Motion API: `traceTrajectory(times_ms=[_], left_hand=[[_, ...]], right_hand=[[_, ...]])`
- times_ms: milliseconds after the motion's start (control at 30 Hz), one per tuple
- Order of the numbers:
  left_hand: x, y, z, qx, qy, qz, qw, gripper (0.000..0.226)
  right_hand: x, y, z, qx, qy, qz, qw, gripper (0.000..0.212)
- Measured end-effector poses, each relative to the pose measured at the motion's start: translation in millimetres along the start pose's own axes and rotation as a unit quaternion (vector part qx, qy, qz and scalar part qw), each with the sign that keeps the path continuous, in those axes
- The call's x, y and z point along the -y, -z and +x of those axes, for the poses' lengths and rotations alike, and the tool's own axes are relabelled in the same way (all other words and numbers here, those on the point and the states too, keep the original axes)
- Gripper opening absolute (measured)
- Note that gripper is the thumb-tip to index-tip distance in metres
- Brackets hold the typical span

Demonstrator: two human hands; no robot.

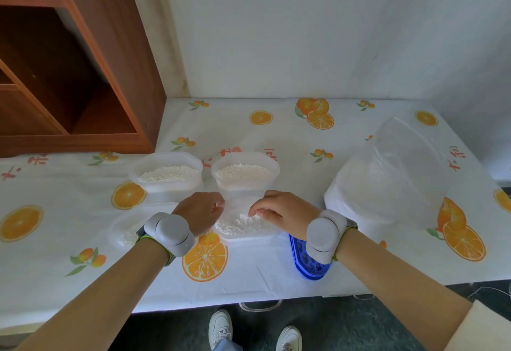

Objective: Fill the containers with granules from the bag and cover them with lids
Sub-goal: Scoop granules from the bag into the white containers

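Two open clear containers hold white granules at the back, one on the left (167,173) and one on the right (244,172). In front of them, a third container (243,233) with granules sits between my hands, and a hazy translucent lid (240,202) lies over it. My left hand (200,212) grips the lid's left edge with curled fingers. My right hand (279,209) pinches its right edge. A fourth container (123,230), under a translucent lid, stands at the front left, partly hidden by my left wrist. The big clear bag (387,179) of granules stands on the right.
A blue perforated plastic piece (309,266) lies under my right wrist near the table's front edge. A brown wooden shelf (69,74) stands at the back left. The table (290,134) carries an orange-print cloth and meets white walls behind and to the right.
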State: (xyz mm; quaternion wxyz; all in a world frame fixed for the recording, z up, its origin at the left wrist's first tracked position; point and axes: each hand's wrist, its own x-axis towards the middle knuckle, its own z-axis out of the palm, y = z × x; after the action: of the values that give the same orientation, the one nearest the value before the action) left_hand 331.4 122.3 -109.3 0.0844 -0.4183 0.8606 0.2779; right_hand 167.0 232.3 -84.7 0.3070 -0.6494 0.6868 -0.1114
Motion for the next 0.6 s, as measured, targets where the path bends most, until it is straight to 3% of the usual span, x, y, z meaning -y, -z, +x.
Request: traceTrajectory(times_ms=[367,600], left_hand=[[-2.1,4.2,-1.0,0.005,0.009,0.002,1.0,0.029],[-3.1,8.8,-0.6,-0.014,-0.002,-0.006,1.0,0.026]], right_hand=[[-15.9,10.0,-26.8,-0.038,0.036,0.018,0.998,0.029],[-14.8,11.0,-27.8,-0.007,0.049,0.007,0.999,0.028]])
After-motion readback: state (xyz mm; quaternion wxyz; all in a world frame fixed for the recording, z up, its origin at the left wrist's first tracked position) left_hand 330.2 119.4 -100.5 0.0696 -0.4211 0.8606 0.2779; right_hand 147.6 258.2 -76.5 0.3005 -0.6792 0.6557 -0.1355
